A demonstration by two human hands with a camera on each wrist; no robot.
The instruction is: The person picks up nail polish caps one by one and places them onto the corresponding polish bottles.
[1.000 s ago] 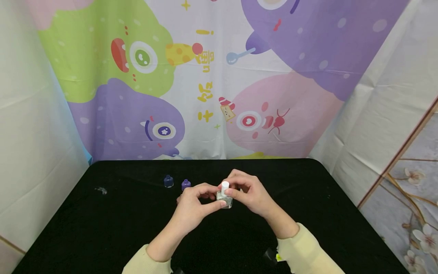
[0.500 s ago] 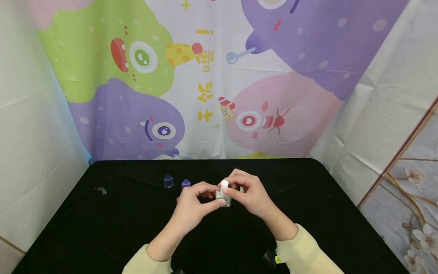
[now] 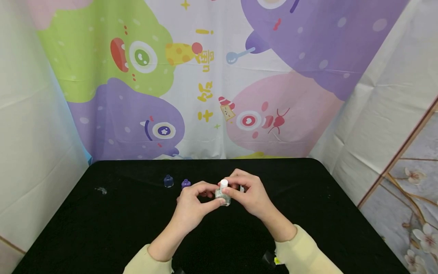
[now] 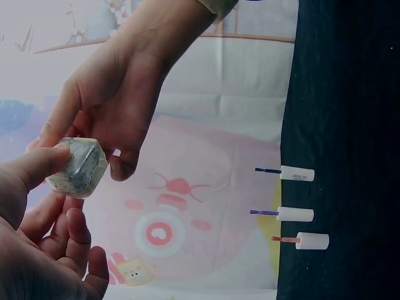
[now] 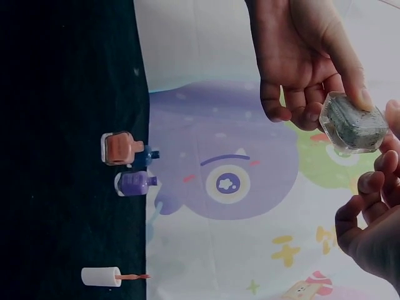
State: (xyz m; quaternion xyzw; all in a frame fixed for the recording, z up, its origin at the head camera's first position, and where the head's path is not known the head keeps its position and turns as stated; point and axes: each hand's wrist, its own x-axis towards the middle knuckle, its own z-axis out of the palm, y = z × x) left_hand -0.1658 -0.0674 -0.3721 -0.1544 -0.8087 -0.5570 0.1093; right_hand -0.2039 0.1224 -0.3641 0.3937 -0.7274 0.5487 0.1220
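My left hand (image 3: 194, 203) pinches a clear bottle of grey, speckled polish (image 5: 354, 128) between thumb and fingers; its remaining fingers curl loosely. The bottle is up off the black table (image 3: 102, 236), in front of me near the middle.

My right hand (image 3: 249, 192) pinches the white cap (image 3: 224, 184) atop that bottle, thumb on the near side. Whether the cap is screwed tight, I cannot tell.

To the left and farther off, three small bottles stand upright, necks showing: dark blue (image 3: 169, 181), purple (image 3: 186, 183) just right of it, and coral (image 5: 119, 149), nearer, seen in the right wrist view.

On the right side, three white caps stand with brushes up: dark-blue-tipped (image 4: 298, 174), purple-tipped (image 4: 295, 214), coral-tipped (image 4: 312, 241), the last nearest.

A small shiny scrap (image 3: 101, 190) lies far left. Cartoon-printed cloth (image 3: 205, 140) hangs beyond the table. My sleeves (image 3: 306, 255) are pale yellow.
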